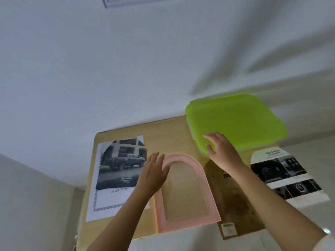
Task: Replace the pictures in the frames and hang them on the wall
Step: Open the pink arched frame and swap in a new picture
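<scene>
On the light wooden table [163, 131], several items surround the hands. Beyond the right hand [222, 153] lies a lime-green square plastic lid with rounded corners [239, 120]; its near-left corner is under that hand's fingertips and stands in the way of the table's far right area. To the outside of the left hand [154, 173] lies a paper print of a dark pickup truck [117, 171], its image trimmed to an arch at the far end, and the left wrist and forearm cover its inner edge. Under the right forearm lies a brown flat backing board [235, 201] with a small white label [228, 230] at its near end. To the outside of the right forearm lies an arch-cut print of a car interior [282, 174]. A white-edged frame [130, 0] hangs on the white wall [108, 69] far above both hands, cut off by the picture's edge. The pink arch-shaped picture frame [206, 187] lies flat on the table between the two forearms. Its long axis runs from the person toward the wall, leaning slightly left at the far end; the rounded end points away from the person and the straight end points toward the person. The left hand is flat with straight fingers held close together, laid over the left shoulder of the arch. The right hand is spread with slightly bent fingers; contact with the lid cannot be told because of blur.
</scene>
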A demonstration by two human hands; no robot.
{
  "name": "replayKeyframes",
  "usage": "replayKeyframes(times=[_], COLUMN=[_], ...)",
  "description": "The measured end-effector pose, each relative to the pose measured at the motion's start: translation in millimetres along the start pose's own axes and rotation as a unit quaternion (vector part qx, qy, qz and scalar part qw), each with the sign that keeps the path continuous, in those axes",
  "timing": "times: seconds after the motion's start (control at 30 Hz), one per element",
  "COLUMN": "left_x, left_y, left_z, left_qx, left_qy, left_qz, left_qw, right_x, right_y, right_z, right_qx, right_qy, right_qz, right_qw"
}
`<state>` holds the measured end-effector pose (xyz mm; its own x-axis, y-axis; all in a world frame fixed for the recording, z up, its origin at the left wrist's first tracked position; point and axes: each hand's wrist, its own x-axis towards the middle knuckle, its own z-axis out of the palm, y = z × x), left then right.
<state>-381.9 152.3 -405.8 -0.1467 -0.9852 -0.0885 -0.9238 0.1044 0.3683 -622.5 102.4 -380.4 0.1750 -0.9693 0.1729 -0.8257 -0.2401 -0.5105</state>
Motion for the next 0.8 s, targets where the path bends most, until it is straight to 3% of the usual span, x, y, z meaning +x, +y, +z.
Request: replayKeyframes(times=[0.07,0.13,0.2,0.33,0.57,0.8], left_x=[-14.6,-33.4,-53.0,-80.1,-80.0,-80.5], left_y=[-52.7,-101.2,-141.0,-195.6,-210.6,-212.4], left_z=[-12.0,-16.8,-15.8,6.8,38.9,49.3], left_qx=[0.034,0.020,-0.031,-0.022,-0.005,-0.014], left_qy=[0.026,0.035,0.015,0.008,0.020,0.034], left_qz=[0.004,-0.051,-0.124,-0.148,-0.139,-0.153], left_qw=[0.999,0.998,0.992,0.989,0.990,0.988], right_x=[15.5,24.9,30.9,43.3,59.1,61.2], right_y=[-42.6,-80.2,-109.3,-136.8,-146.2,-155.6], right_z=[43.8,86.3,124.6,182.1,222.8,223.3], right_qx=[0.025,0.052,0.073,0.082,0.033,0.079], right_qy=[-0.028,-0.070,-0.134,-0.211,-0.178,-0.103], right_qz=[-0.028,-0.036,-0.019,0.040,0.091,0.138], right_qw=[0.999,0.996,0.988,0.973,0.979,0.982])
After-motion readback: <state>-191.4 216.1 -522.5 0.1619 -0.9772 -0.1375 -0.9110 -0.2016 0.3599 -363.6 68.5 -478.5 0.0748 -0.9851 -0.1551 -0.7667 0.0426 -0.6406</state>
